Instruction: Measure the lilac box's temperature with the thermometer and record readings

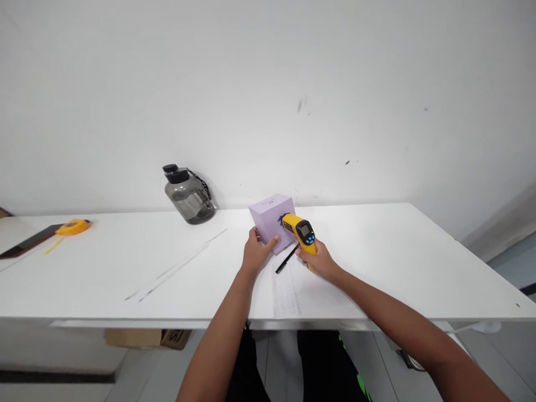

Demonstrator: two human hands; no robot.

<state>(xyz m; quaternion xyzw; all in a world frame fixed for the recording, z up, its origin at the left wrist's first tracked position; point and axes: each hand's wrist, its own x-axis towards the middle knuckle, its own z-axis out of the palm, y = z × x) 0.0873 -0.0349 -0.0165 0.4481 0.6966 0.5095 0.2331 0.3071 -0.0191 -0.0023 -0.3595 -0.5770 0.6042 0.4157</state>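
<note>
A lilac box (272, 220) stands on the white table, with a dark blue mark on its right-hand face. My left hand (257, 251) grips the box at its lower left, thumb across the front face. In my right hand (319, 259) is a yellow and black infrared thermometer (299, 228), fingers wrapped round its handle. Its nose points at the dark mark, very close to the box; whether they touch I cannot tell. Between my hands a black pen (287, 259) lies slantwise on the table.
A grey transparent water bottle (190, 198) with a black lid stands by the wall. At the far left are a yellow tape measure (73, 226) and a dark flat object (31, 241). The white table (377, 290) carries dark smudges. Below it sits a cardboard box (138, 337).
</note>
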